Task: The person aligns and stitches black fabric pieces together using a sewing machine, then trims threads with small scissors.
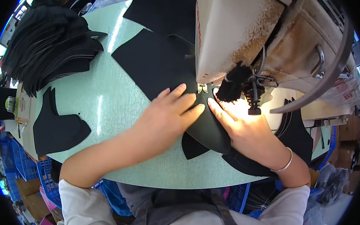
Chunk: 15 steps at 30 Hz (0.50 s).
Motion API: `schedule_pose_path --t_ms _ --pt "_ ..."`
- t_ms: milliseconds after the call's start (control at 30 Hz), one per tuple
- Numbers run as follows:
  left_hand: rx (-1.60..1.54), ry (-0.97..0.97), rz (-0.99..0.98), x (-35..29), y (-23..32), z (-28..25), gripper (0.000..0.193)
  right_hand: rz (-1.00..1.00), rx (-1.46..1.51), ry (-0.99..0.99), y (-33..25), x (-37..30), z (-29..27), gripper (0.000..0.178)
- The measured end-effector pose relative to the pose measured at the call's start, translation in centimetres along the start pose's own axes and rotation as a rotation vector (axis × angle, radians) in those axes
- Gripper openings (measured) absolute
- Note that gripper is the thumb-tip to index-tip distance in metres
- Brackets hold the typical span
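Under the presser foot (pixel 202 88) of a worn cream sewing machine (pixel 234 33) lies a dark curved fabric piece (pixel 209 133). My left hand (pixel 170 110) rests on it just left of the foot, fingers stretched out and pressing down. My right hand (pixel 241 122) lies flat on the right side of the piece under the machine's lamp, with a pale bangle on the wrist. Flat black fabric panels (pixel 150 63) extend behind the foot, toward the far side of the table. The needle itself cannot be made out.
A tall stack of black cut pieces (pixel 52 47) stands at the far left of the pale green table (pixel 116 150). Nearer lies a single black piece (pixel 57 125). More black pieces (pixel 296 132) sit right of my right hand. Blue crates (pixel 46 176) stand below the table.
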<state>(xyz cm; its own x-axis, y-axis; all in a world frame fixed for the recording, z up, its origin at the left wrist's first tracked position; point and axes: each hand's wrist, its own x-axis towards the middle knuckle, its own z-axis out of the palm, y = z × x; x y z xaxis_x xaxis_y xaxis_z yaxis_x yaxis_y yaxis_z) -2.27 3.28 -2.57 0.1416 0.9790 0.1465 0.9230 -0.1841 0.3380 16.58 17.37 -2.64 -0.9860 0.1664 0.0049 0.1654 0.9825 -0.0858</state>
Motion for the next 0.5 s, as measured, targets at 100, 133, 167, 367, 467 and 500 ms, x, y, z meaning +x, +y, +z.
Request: schedule_pose_path --t_ms 100,133,167,367,467,500 --pt "-0.176 -0.04 -0.026 -0.6 -1.6 -0.6 0.049 -0.165 -0.005 0.277 1.2 0.1 -0.5 0.029" --pt "-0.159 -0.065 0.029 -0.7 -2.0 -0.7 0.049 -0.216 -0.01 0.343 1.7 0.0 -0.7 0.015" --pt "-0.143 -0.055 0.016 -0.8 -2.2 -0.7 0.05 -0.179 -0.004 0.223 2.1 -0.3 -0.9 0.015" --pt "-0.12 -0.023 0.057 -0.6 -3.0 -0.3 0.05 -0.28 -0.024 0.295 3.8 -0.6 0.4 0.02" --pt "-0.145 -0.014 0.076 0.1 -3.8 -0.7 0.049 -0.246 -0.1 0.37 4.5 0.1 1.0 0.024" --pt "-0.138 -0.036 0.06 0.3 -3.8 -0.8 0.049 -0.213 -0.107 0.298 4.6 0.3 0.9 0.025"
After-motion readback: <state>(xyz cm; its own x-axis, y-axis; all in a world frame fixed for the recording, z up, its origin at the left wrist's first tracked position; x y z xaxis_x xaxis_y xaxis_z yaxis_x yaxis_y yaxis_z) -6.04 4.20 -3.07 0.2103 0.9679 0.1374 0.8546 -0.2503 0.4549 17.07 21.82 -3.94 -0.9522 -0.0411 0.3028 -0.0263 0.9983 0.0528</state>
